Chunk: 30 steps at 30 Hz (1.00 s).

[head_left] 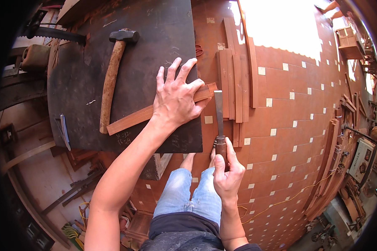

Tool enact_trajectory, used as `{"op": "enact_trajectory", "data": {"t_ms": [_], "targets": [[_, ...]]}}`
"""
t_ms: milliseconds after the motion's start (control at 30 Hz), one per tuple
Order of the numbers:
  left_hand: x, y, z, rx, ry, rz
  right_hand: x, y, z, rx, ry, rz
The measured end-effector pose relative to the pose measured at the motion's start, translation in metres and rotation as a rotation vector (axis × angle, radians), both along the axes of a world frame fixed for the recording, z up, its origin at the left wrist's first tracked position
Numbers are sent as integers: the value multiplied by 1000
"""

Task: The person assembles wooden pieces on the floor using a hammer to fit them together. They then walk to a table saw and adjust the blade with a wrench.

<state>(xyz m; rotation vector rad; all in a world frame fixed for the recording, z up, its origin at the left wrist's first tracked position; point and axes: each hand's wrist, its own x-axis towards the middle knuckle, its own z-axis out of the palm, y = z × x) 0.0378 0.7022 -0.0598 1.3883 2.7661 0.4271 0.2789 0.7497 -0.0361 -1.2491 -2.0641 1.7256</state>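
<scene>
One wooden strip [132,119] overhangs the right edge of the black tabletop [159,37], pressed, apparently for steadiness, by my spread left hand [176,97], while my right hand [230,175] grips the chisel [220,119] beyond that edge.

A: Wooden strip [132,120]: we lose its middle under the left hand [174,98].
B: Chisel handle [220,147]: partly hidden from us by the right hand [229,175]. Top right, distant legs [337,15], cut off above.
</scene>
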Motion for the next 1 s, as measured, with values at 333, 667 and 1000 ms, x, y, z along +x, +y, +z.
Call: {"op": "enact_trajectory", "data": {"t_ms": [333,667,1000], "targets": [[-2,1,0,16,-16,-1,-7,2,-6,61,27,15],[-3,1,2,10,-12,-2,-21,5,-3,-6,25,-19],[1,1,2,98,41,2,-39,26,1,-58,124,-88]]}}
